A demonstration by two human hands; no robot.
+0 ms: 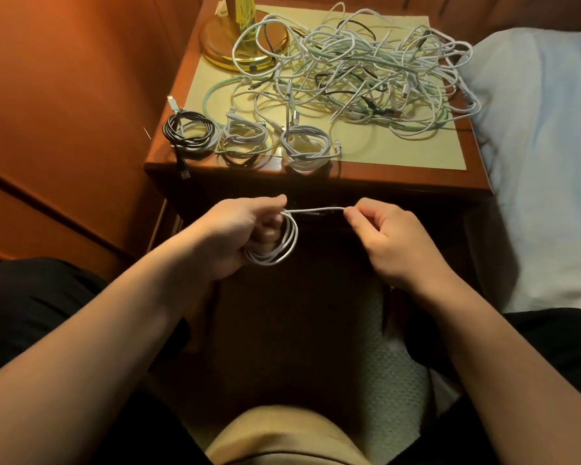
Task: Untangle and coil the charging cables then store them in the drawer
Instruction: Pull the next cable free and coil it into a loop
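In front of the nightstand, my left hand (pixel 239 236) grips a small coil of white cable (pixel 279 246). The cable's loose end runs taut to the right, where my right hand (pixel 388 238) pinches it between thumb and forefinger. On the nightstand's top (pixel 399 152) lies a big tangle of white, green and black cables (pixel 359 68). Three finished coils sit along the front edge: a black-and-white coil (pixel 190 130), a white coil (pixel 244 135) and another white coil (pixel 307 147). The drawer front (pixel 399 209) below is dark and looks closed.
A brass lamp base (pixel 240 45) stands at the nightstand's back left, with cables looped over it. A white pillow (pixel 544 156) lies to the right. Orange wood panelling (pixel 64 112) closes off the left side. My knees and a pale rug (pixel 393 380) are below.
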